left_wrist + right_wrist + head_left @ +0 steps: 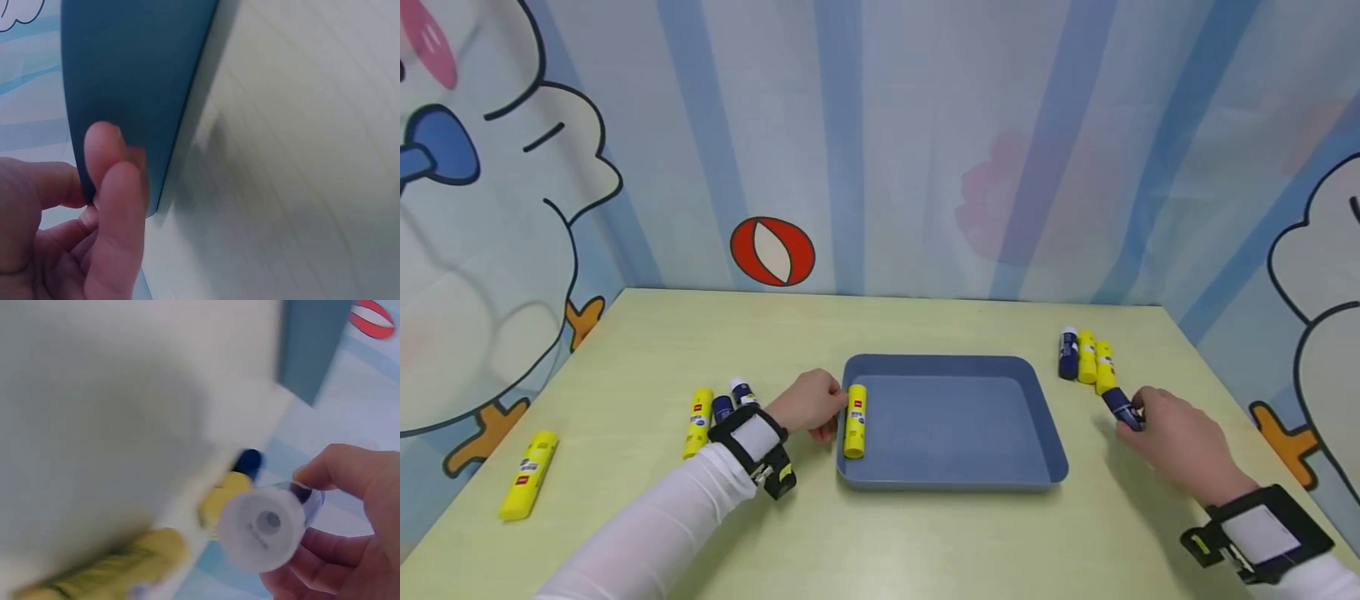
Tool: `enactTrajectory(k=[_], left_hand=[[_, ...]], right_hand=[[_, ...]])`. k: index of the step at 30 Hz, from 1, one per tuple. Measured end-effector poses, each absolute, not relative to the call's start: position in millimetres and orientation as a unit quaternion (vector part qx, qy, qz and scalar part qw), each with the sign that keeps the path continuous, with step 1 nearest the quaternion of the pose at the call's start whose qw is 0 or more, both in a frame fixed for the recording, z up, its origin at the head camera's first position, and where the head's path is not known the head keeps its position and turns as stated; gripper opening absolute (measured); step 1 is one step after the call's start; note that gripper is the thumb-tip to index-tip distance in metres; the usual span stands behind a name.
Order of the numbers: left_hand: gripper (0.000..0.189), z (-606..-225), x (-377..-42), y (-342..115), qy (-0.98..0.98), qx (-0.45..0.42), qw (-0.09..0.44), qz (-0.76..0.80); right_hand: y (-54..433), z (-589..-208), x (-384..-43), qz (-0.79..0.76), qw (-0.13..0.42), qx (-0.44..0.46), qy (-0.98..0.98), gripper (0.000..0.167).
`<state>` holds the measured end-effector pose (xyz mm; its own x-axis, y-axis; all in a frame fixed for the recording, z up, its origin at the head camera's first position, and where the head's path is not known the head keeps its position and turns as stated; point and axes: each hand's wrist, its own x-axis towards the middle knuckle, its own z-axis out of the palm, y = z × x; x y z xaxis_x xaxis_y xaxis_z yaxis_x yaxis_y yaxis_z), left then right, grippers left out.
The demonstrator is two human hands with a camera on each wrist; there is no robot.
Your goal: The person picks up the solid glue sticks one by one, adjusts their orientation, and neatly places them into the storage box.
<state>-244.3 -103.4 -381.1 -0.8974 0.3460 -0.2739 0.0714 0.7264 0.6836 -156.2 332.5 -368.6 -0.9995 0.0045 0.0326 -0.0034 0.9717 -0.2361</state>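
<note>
My right hand (1183, 437) pinches a navy glue stick (1122, 408) between thumb and fingers, right of the tray. In the right wrist view, the white round end of that glue stick (259, 531) faces the camera. My left hand (811, 404) is at the left wall of a blue-grey tray (955, 482). In the left wrist view its thumb and curled fingers (119, 225) close on the tray's edge (134, 81). Just inside that wall, a yellow glue stick (854, 421) lies in the tray.
Right of the tray, a navy glue stick (1068, 353) lies beside two yellow glue sticks (1086, 357). A yellow glue stick (698, 423) and two navy ones (742, 392), partly hidden, lie by my left wrist. Another yellow one (529, 475) is far left. A printed curtain (910, 150) stands behind.
</note>
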Motion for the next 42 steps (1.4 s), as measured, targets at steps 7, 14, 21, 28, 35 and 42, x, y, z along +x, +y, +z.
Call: enactTrajectory(k=[7,14,21,28,35,42], left_hand=[[0.032,-381.8,-244.4,-103.6,0.908,0.108,0.197,0.354],[0.032,-381.1,-244.5,-103.2,0.908,0.108,0.196,0.353],[0.032,-381.0,-244.2,-103.8,0.908,0.109,0.199,0.352],[0.031,-380.4,-244.4,-103.5,0.908,0.113,0.197,0.351],[0.031,-383.0,-243.5,-106.8,0.907,0.118,0.194,0.355],[0.033,-385.6,-245.0,-108.6,0.904,0.132,0.183,0.362]], right_hand=[[327.7,-337.1,-166.7,0.185,0.029,0.011,-0.982,0.044],[306.2,-324.0,-182.3,0.237,0.017,0.047,-0.97,0.042],[266.0,-313.9,-204.6,0.251,0.008,0.097,-0.963,0.035],[227.6,-312.5,-226.1,0.256,-0.036,0.111,-0.96,0.038],[189.8,-331.6,-242.7,0.308,-0.138,0.108,-0.935,0.032],[153.5,-347.1,-248.2,0.323,-0.201,0.101,-0.919,0.024]])
